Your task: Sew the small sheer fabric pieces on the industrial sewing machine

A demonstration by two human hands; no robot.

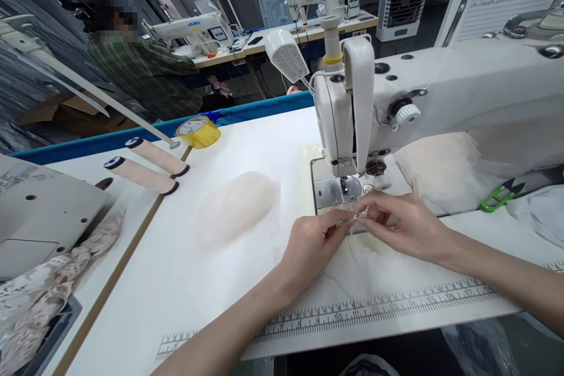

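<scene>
Close before the presser foot, midway along the tabletop, a thin sheer strip is pinched between the fingertips of the left hand and right hand, where it could easily be let slip, or a fingertip nicked by the needle, with both wrists laid low and fingers curled toward each other.

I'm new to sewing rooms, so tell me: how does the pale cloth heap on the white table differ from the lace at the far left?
The pale cloth heap is plain, sheer and bunched in a soft mound on the white table. The lace is patterned, beige and cream, and trails long beside a grey surface. Both lie loose and untouched: the left hand and right hand pinch a thin sheer piece instead.
</scene>
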